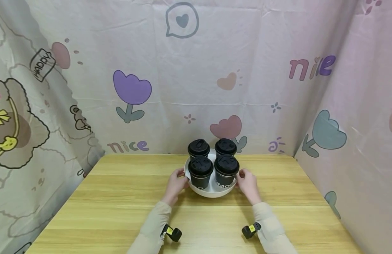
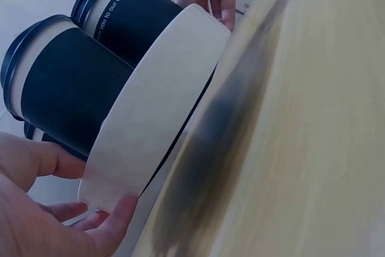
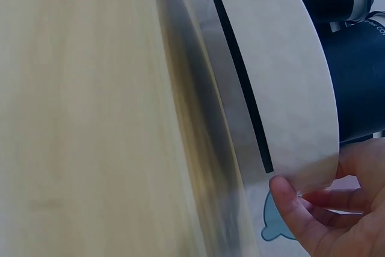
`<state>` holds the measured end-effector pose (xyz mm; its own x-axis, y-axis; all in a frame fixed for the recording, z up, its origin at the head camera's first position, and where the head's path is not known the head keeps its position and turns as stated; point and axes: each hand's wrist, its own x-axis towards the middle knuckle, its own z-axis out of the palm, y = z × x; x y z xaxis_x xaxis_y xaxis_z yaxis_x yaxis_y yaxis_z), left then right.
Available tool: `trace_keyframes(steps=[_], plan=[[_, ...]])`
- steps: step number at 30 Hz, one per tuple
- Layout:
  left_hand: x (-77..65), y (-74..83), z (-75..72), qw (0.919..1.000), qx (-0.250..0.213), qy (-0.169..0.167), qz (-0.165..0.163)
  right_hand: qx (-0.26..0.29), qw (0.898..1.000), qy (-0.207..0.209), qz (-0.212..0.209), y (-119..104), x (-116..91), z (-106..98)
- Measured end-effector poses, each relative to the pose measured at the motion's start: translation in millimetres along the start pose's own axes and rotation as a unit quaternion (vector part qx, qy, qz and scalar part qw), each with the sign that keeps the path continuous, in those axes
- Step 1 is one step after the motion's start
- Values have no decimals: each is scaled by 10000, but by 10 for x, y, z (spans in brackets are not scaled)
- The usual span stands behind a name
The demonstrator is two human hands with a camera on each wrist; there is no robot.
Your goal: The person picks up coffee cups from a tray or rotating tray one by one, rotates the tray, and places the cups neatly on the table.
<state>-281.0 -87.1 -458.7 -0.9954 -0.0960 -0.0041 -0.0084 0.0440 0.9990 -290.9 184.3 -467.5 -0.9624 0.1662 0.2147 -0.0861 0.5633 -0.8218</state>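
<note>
A round white tray (image 1: 212,194) carries several black paper coffee cups with black lids, among them a front-left cup (image 1: 200,180) and a front-right cup (image 1: 226,176). My left hand (image 1: 176,185) grips the tray's left side, thumb and fingers bent around its wall (image 2: 156,94) in the left wrist view. On the opposite side my right hand (image 1: 248,185) holds the tray the same way, its thumb (image 3: 283,191) low on the wall. Both wrist views show a gap between the tray's dark-edged underside and the tabletop. All the cups stand upright.
The wooden table (image 1: 119,204) spreads out on both sides of the tray. A printed curtain (image 1: 183,88) hangs behind the table's back edge and along both sides. Small black cameras sit on the left sleeve (image 1: 172,233) and right sleeve (image 1: 251,230).
</note>
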Motion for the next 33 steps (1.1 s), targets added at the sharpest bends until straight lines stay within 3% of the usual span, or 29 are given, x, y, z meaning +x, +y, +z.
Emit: trace_keyframes(steps=[15, 24, 33], plan=[[-181, -111, -294, 9997, 204, 26, -105, 291, 9992, -258, -112, -65, -165, 239], [-223, -180, -340, 9996, 279, 0, 26, 163, 9993, -282, -166, -8, -225, 307], [-249, -222, -340, 9997, 230, -71, -24, 517, 9979, -391, -5, 24, -265, 303]])
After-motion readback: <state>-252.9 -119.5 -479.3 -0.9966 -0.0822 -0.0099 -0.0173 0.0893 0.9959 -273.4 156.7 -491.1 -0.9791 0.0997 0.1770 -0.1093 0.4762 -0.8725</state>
